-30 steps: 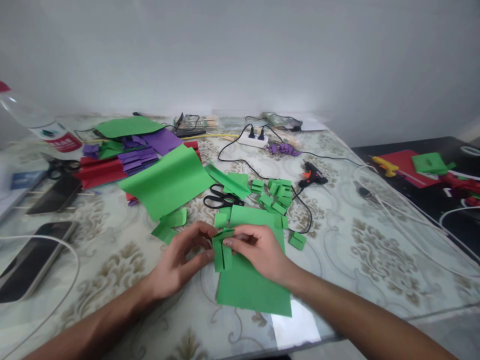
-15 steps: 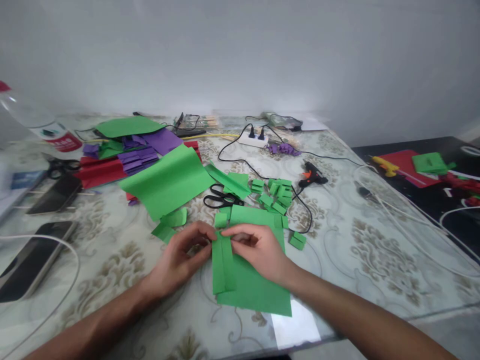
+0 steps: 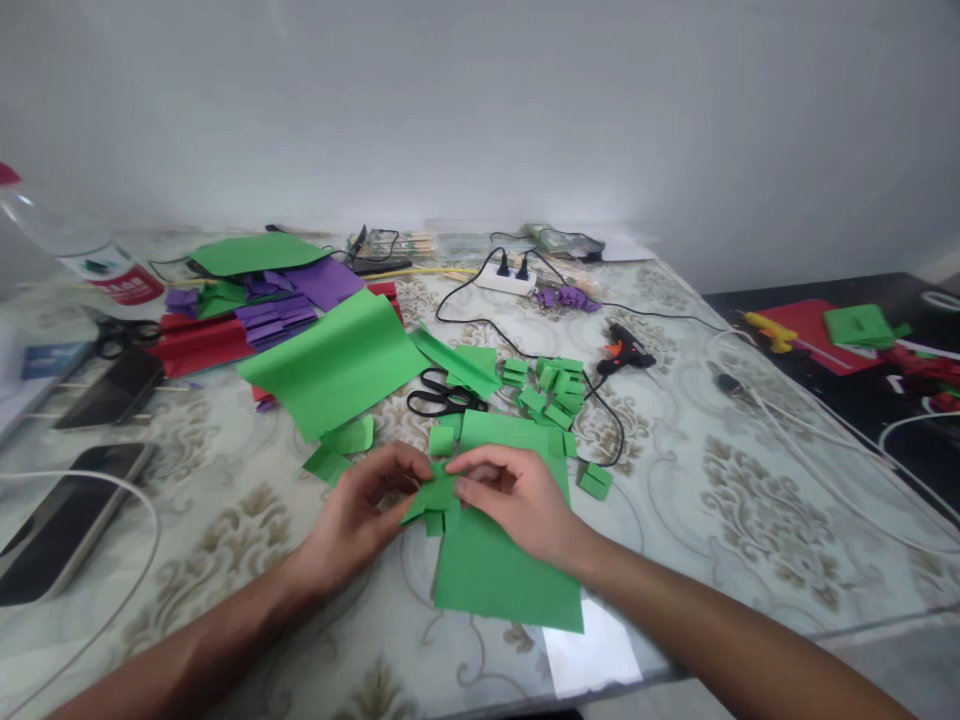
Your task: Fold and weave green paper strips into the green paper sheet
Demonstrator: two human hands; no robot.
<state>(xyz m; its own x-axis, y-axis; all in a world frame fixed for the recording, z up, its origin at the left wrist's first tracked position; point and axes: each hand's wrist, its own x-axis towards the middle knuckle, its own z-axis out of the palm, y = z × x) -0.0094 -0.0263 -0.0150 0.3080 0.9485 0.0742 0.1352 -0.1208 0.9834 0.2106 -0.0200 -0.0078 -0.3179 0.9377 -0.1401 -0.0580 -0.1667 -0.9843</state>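
Because the left hand [image 3: 367,510] and right hand [image 3: 517,495] both pinch the same small folded green paper [image 3: 431,496], an uneven pull could skew its crease or tear it. They hold it at the left side of a green sheet [image 3: 517,575], near the table's front edge; a dragging wrist could shift that sheet, and a wide sweep could scatter the small green pieces [image 3: 566,383] beyond it. The patterned table [image 3: 675,520] meets a plain grey wall [image 3: 450,110]; a white power strip [image 3: 504,280] with 2 plugs lies toward its back edge.
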